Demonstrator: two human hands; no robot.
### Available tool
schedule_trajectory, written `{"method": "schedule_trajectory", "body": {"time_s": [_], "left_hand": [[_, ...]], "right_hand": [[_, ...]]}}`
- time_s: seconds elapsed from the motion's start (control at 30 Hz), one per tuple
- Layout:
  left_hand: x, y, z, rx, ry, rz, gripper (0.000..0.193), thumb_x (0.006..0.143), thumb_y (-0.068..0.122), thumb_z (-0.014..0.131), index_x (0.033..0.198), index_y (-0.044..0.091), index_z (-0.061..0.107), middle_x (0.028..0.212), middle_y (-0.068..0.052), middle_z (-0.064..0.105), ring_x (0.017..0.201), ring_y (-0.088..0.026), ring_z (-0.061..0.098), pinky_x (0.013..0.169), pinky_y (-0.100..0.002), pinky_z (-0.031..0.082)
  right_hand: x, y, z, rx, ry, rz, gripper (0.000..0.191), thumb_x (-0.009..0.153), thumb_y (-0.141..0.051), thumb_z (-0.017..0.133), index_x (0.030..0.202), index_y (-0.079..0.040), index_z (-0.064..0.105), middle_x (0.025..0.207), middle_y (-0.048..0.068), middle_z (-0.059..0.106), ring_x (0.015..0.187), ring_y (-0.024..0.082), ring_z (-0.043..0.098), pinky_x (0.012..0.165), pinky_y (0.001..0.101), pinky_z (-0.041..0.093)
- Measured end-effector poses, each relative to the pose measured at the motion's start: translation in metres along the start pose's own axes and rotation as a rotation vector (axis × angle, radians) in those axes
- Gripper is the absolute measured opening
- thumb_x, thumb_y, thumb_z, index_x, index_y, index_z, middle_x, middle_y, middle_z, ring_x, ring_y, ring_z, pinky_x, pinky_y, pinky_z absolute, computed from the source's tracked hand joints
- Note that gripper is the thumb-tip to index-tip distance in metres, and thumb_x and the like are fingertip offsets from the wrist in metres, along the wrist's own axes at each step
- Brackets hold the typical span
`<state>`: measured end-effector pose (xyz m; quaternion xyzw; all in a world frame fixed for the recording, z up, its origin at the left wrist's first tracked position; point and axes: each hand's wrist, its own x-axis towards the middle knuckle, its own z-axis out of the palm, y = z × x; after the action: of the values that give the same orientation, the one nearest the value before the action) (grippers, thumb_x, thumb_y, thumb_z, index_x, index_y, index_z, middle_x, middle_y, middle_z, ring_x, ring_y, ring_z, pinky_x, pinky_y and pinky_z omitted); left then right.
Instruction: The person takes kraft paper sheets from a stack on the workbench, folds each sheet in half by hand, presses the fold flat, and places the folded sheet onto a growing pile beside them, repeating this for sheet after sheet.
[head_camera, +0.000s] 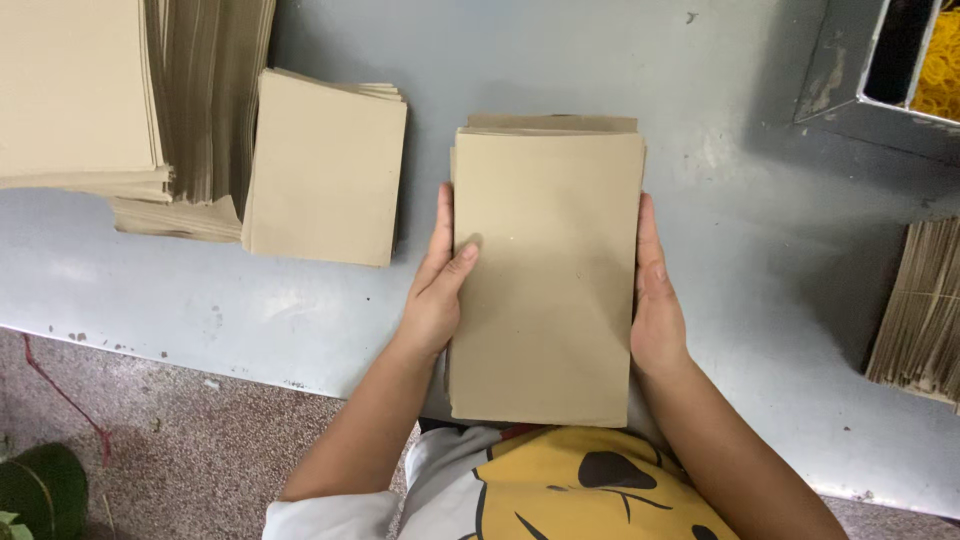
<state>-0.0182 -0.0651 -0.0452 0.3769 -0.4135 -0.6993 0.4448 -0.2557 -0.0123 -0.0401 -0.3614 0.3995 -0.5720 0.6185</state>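
A stack of tan paper bags lies flat on the grey table, straight in front of me. My left hand grips its left edge, thumb resting on the top sheet. Pressed flat along the right edge is my right hand, fingers pointing away from me. Both hands squeeze the stack between them.
A smaller pile of tan bags sits to the left, beside tall stacks of the same paper at the far left. More bundled paper lies at the right edge. A grey bin with yellow rubber bands stands top right.
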Motion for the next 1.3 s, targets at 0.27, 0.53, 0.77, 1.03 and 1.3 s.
{"method": "schedule_trajectory", "body": {"time_s": [0.27,0.53,0.77,1.03,1.3], "left_hand": [[-0.006,0.006,0.005,-0.080,-0.017,-0.042,0.083,0.101,-0.003,0.046,0.167,0.010,-0.003,0.177,-0.012,0.008,0.158,-0.023,0.021,0.124,-0.033,0.024],[-0.016,0.003,0.006,-0.036,0.012,-0.036,0.077,0.108,0.004,0.046,0.167,0.010,-0.002,0.176,-0.013,0.016,0.156,-0.022,0.026,0.123,-0.033,0.025],[-0.020,-0.001,0.007,-0.009,0.026,0.038,0.076,0.110,0.006,0.046,0.167,0.009,-0.004,0.177,-0.012,0.009,0.160,-0.021,0.019,0.126,-0.032,0.020],[-0.027,0.004,0.000,0.169,0.057,0.043,0.081,0.107,0.012,0.056,0.167,0.005,0.002,0.175,-0.014,0.015,0.159,-0.022,0.021,0.127,-0.035,0.022],[-0.079,0.053,0.006,1.244,-0.532,0.772,0.030,0.097,0.032,0.081,0.116,0.015,0.066,0.114,-0.003,0.062,0.113,-0.027,0.061,0.096,-0.043,0.048]], "right_hand": [[-0.008,-0.010,0.006,-0.155,-0.057,-0.024,0.076,0.111,-0.042,0.032,0.168,-0.007,-0.003,0.178,0.010,0.011,0.164,0.024,0.017,0.133,0.0408,0.017],[-0.009,-0.010,0.010,-0.462,-0.032,-0.035,0.071,0.112,-0.020,0.035,0.164,0.003,-0.008,0.177,0.017,0.006,0.164,0.026,0.010,0.132,0.0375,0.012],[-0.011,-0.007,0.001,-0.362,-0.106,-0.037,0.080,0.104,-0.009,0.042,0.165,0.005,-0.009,0.179,0.017,0.000,0.166,0.027,0.003,0.133,0.0383,0.007],[-0.013,-0.026,-0.004,-0.874,-0.043,-0.210,0.088,0.099,-0.016,0.065,0.164,0.004,0.008,0.174,0.021,0.007,0.162,0.031,0.009,0.130,0.0429,0.014],[-0.062,-0.077,-0.006,-1.381,-0.676,-0.253,0.041,0.075,-0.047,0.082,0.104,-0.019,0.073,0.113,0.000,0.067,0.117,0.023,0.056,0.097,0.0432,0.042]]}}
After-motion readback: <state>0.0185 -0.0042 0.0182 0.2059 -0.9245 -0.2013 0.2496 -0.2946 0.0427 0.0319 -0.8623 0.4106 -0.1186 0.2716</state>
